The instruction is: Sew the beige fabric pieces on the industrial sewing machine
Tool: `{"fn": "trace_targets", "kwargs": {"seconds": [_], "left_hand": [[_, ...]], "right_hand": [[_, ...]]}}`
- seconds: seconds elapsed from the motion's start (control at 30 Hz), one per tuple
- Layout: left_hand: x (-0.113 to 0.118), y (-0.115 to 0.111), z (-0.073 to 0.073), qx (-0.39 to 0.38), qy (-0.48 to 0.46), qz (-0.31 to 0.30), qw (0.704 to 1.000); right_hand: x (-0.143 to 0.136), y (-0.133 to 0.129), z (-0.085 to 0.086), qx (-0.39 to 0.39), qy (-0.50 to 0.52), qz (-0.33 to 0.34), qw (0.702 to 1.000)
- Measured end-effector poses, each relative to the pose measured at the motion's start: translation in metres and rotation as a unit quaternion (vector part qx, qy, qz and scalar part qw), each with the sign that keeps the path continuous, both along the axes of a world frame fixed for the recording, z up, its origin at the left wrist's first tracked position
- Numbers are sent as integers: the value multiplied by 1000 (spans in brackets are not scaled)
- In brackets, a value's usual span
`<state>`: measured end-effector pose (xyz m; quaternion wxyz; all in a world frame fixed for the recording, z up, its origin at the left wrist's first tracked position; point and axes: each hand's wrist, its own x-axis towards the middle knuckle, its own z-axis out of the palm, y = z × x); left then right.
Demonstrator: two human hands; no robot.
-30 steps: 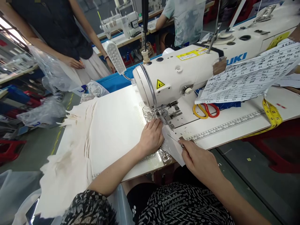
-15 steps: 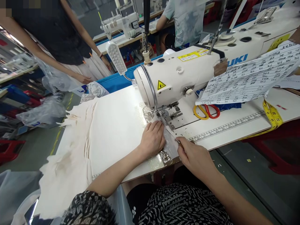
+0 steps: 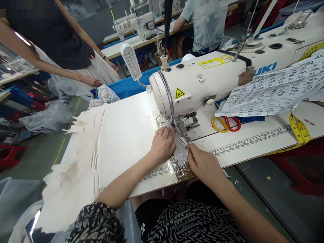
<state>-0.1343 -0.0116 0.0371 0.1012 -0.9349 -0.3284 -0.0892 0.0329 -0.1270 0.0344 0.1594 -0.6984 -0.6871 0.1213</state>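
Observation:
A white sewing machine (image 3: 197, 84) stands on the white table, its needle area just beyond my hands. My left hand (image 3: 163, 143) is closed at the near left of the needle area, pressed down on the table; what its fingers hold, if anything, is too small to tell. To the right, my right hand (image 3: 204, 163) pinches a thin metal tool (image 3: 181, 139), probably tweezers, whose tip points at the needle area. Clear plastic film (image 3: 180, 165) covers the table edge between the hands. Scissors with yellow and red handles (image 3: 219, 124) lie right of the needle area.
A stack of cream fabric pieces (image 3: 73, 168) hangs over the table's left side. A written paper (image 3: 273, 91) leans against the machine, with a yellow tape measure (image 3: 300, 130) below. A lamp (image 3: 131, 61) stands behind. One person stands at the left, another sits beyond.
The view has shifted slightly, so the machine sits further right. My right hand has moved left, closer to my left hand, with the thin tool still in it.

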Motion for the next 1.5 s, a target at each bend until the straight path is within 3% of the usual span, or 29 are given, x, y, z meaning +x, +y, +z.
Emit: {"fn": "trace_targets", "kwargs": {"seconds": [0.27,0.57,0.8,1.0,1.17,1.5], "left_hand": [[-5,15,1,6,12,-6,1000],[5,-11,8,-7,35,2,999],[4,-11,11,-18,50,4,999],[4,-17,8,-26,32,-30,999],[4,-21,4,-24,19,-41,999],[1,-16,3,-29,31,-29,999]], "right_hand": [[-1,4,-8,0,85,-1,996],[3,2,-4,-8,130,-5,991],[9,-3,-13,22,152,-10,988],[7,-6,-5,8,170,1,985],[21,-13,1,31,186,-17,982],[49,-24,-9,20,312,-77,947]]}}
